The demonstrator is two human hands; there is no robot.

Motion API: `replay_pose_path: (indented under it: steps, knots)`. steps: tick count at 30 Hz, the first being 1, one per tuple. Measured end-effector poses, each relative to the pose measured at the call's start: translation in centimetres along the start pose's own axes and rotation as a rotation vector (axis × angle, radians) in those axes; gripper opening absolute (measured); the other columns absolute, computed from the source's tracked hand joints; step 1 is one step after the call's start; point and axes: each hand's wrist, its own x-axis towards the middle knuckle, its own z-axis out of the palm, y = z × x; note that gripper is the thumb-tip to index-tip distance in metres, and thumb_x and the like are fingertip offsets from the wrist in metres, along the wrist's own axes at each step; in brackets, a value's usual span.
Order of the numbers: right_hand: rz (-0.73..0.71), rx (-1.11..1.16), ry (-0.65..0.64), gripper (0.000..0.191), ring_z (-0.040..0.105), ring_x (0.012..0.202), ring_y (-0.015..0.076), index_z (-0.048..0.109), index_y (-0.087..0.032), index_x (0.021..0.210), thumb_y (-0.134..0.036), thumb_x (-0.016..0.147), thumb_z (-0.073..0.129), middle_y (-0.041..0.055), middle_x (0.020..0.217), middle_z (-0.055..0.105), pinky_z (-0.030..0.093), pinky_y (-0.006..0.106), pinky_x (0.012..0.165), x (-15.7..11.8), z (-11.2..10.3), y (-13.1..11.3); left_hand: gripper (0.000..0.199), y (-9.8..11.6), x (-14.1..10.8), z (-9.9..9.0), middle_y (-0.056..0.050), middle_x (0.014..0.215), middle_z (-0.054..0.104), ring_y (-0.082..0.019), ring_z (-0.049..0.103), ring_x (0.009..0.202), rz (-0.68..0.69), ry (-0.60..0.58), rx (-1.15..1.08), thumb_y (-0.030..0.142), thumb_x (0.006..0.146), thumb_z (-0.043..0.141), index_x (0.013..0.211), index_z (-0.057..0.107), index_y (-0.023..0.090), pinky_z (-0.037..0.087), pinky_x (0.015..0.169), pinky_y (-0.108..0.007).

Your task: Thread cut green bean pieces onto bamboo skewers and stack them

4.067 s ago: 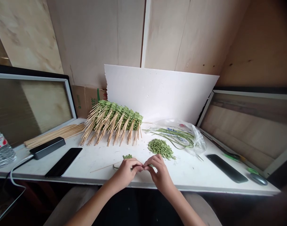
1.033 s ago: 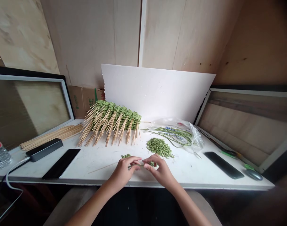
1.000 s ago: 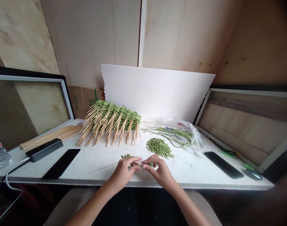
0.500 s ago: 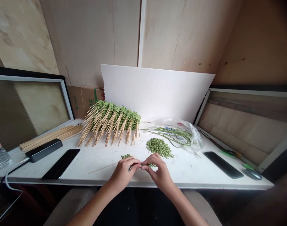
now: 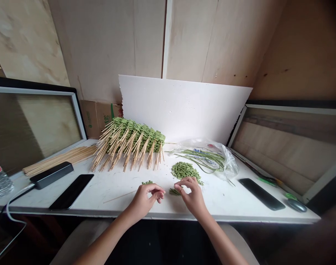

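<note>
My left hand (image 5: 146, 198) is over the front of the white table with its fingers curled in. Whatever it may hold is hidden. A thin bamboo skewer (image 5: 120, 197) lies on the table to its left, and a small row of cut green stalk pieces (image 5: 147, 182) shows just behind it. My right hand (image 5: 192, 194) has thumb and forefinger brought together, too small a gap to tell what is pinched. Under its fingertips lies a small group of green pieces (image 5: 174, 191). Behind it is a larger heap of cut green pieces (image 5: 184, 171).
A stack of skewers threaded with green pieces (image 5: 140, 134) stands at the back. Bare skewers (image 5: 60, 160), a black power bank (image 5: 51, 176) and a phone (image 5: 71, 191) are on the left. Long green stalks in a plastic bag (image 5: 230, 162), a dark slab (image 5: 261, 193) and a mouse (image 5: 297, 204) are on the right.
My hands, which met at the fingertips, have come apart. The right hand has moved right and slightly up, toward the green pieces; the left has stayed nearly in place.
</note>
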Motion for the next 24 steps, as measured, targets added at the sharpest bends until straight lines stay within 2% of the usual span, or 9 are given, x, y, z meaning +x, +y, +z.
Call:
replay_pose_path:
  steps: [4,7,11,14,16,18,24]
  knots:
    - [0.074,-0.209,-0.043,0.034,0.059,0.089,0.0315,0.079,-0.025,0.079,-0.053,0.094,0.066,0.0091,0.082,0.072,0.047,0.046,0.083,0.1,-0.1,3.3,0.036,-0.9,0.3,0.1,-0.009,0.080,0.078,-0.021,0.075,0.069,-0.064,0.039,-0.102,0.049,0.093,0.069,0.097,0.073,0.014,0.057,0.075,-0.035]
    - [0.084,-0.271,-0.079,0.036,0.058,0.089,0.0321,0.081,-0.026,0.080,-0.054,0.094,0.064,0.0097,0.080,0.071,0.046,0.045,0.081,-0.2,0.0,3.8,0.043,-1.2,0.5,0.0,-0.009,0.081,0.078,-0.022,0.076,0.067,-0.120,0.026,-0.209,0.053,0.092,0.070,0.107,0.068,0.013,0.056,0.074,-0.035]
    - [0.032,-0.148,-0.114,0.040,0.058,0.091,0.0305,0.081,-0.025,0.093,-0.055,0.100,0.055,0.0099,0.084,0.072,0.047,0.046,0.085,-0.1,-0.1,1.2,0.053,-1.2,0.5,0.0,-0.010,0.082,0.079,-0.021,0.075,0.062,-0.178,-0.034,-0.318,0.055,0.088,0.075,0.116,0.062,0.012,0.054,0.069,-0.032]
    - [-0.028,0.097,-0.248,0.035,0.061,0.096,0.0278,0.076,-0.028,0.116,-0.054,0.097,0.062,0.0076,0.095,0.074,0.049,0.043,0.088,-0.1,-0.4,-1.7,0.056,-1.0,0.4,0.1,-0.011,0.083,0.079,-0.020,0.073,0.057,-0.205,-0.103,-0.376,0.055,0.087,0.077,0.119,0.058,0.013,0.054,0.066,-0.032]
    - [-0.052,0.188,-0.289,0.033,0.061,0.094,0.0261,0.076,-0.028,0.115,-0.053,0.095,0.067,0.0068,0.095,0.074,0.049,0.041,0.087,-0.1,-0.5,-3.2,0.057,-0.9,0.3,0.2,-0.011,0.083,0.080,-0.019,0.072,0.054,-0.221,-0.125,-0.393,0.055,0.086,0.077,0.119,0.056,0.013,0.054,0.065,-0.031]
    - [-0.055,0.219,-0.285,0.027,0.061,0.091,0.0250,0.078,-0.028,0.104,-0.051,0.095,0.068,0.0064,0.091,0.074,0.048,0.040,0.086,-0.3,-0.4,-4.0,0.058,-0.8,0.3,0.4,-0.011,0.083,0.080,-0.018,0.071,0.053,-0.237,-0.131,-0.391,0.054,0.086,0.078,0.120,0.055,0.014,0.054,0.064,-0.031]
    - [-0.009,0.285,-0.308,0.019,0.061,0.087,0.0235,0.078,-0.028,0.096,-0.046,0.094,0.071,0.0047,0.087,0.073,0.047,0.036,0.077,-0.4,-0.3,-3.9,0.061,-0.3,0.1,0.4,-0.013,0.085,0.080,-0.019,0.072,0.054,-0.244,-0.186,-0.376,0.056,0.088,0.075,0.126,0.057,0.012,0.056,0.065,-0.033]
